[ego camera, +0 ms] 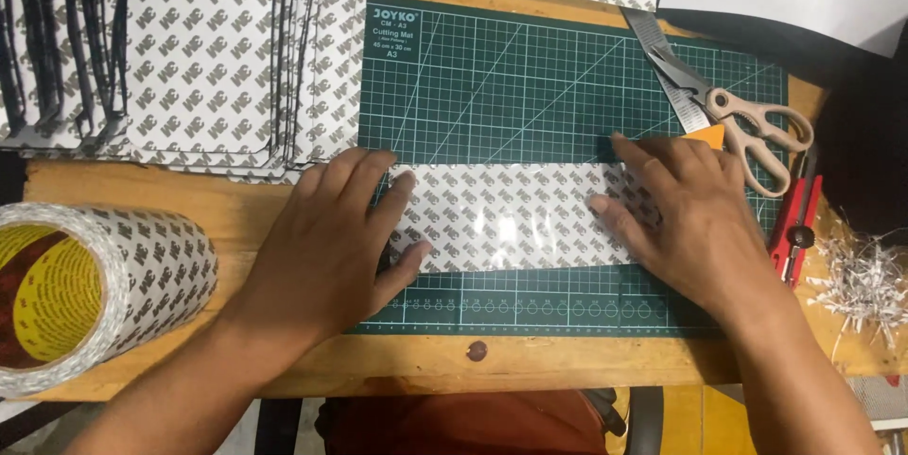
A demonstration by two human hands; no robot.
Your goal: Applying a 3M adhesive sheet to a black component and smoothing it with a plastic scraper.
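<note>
A strip of printed white tape liner (pixel 511 217) lies flat across a green cutting mat (pixel 530 86). My left hand (pixel 331 242) presses on the strip's left end, palm down with fingers spread. At the strip's right end rests my right hand (pixel 690 218), also flat, fingers pointing left. Neither hand grips anything. A glossy clear layer shows on the strip between the hands.
A large roll of double-sided tape (pixel 90 289) lies at the left. Stacks of printed sheets (pixel 189 48) fill the upper left. Scissors (pixel 738 114) and a metal ruler (pixel 667 67) sit at the mat's upper right, a red cutter (pixel 796 228) and paper shreds (pixel 865 280) further right.
</note>
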